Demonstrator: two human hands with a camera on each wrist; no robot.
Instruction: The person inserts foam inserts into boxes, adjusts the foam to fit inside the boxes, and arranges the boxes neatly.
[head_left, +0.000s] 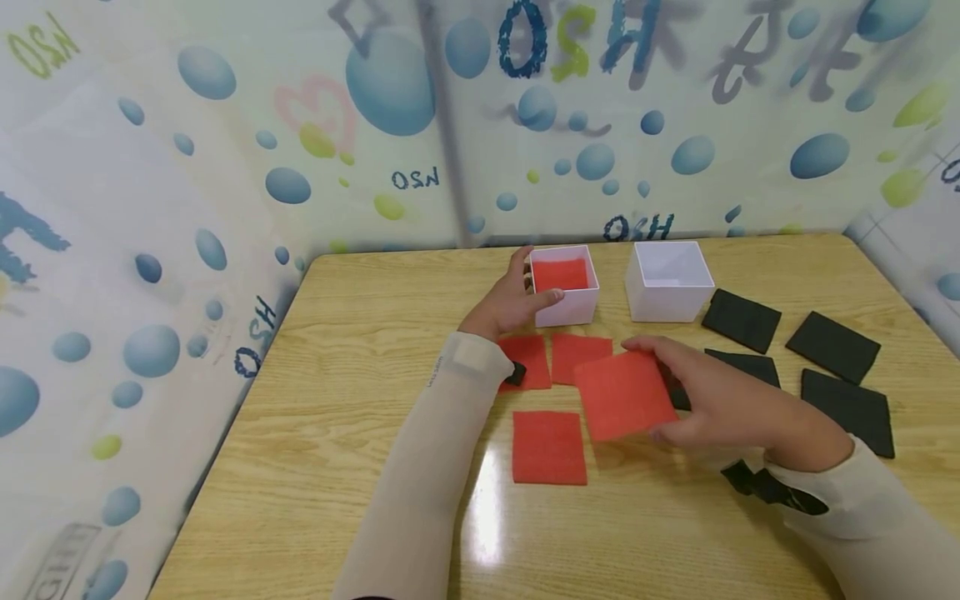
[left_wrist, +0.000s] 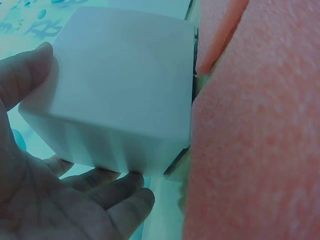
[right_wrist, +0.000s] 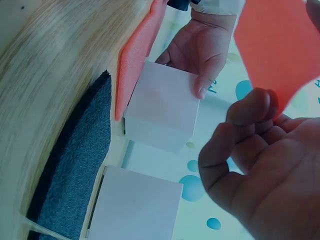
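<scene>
My left hand holds the left white box, thumb on its front and fingers along its left side. Red foam lies inside that box. My right hand pinches a square red foam sheet by its right side, raised above the table and tilted. In the right wrist view the fingers curl at the edge of this sheet. Three more red foam sheets lie flat: one nearest, one behind the held sheet, one partly covered by my left wrist.
A second white box stands open-topped to the right, its visible inside bare. Several black foam sheets lie on the right of the wooden table; one is partly behind my right hand. A patterned curtain hangs behind the table.
</scene>
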